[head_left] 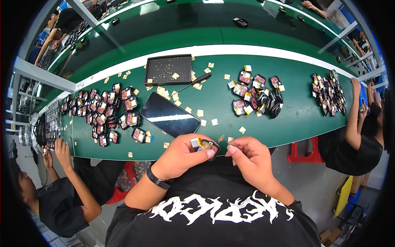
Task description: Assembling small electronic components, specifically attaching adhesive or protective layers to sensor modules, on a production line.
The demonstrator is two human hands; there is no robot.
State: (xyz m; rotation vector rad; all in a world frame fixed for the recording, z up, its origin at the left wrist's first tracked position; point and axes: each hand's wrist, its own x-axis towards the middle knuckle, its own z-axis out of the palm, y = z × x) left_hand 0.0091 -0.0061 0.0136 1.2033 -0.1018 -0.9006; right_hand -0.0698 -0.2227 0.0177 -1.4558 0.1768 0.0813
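Observation:
My left hand (181, 154) is closed around a small black electronic device (212, 145) in front of my chest, at the near table edge. From the device sticks out a silver battery pouch (196, 143) with yellow tape. Just to the right, my right hand (251, 156) has its thumb and forefinger pinched together, apart from the device. Whatever lies between those fingertips is too small to make out. A tan paper square (221, 138) shows between the hands; whether it is in the air or on the table, I cannot tell.
On the green table (222, 99) lie a dark phone-like slab (170, 113), a black tray (168, 70), a screwdriver (201, 78) and scattered tan squares. Piles of similar devices stand left (107, 108), right (257, 90) and far right (328, 92). Co-workers sit on both sides.

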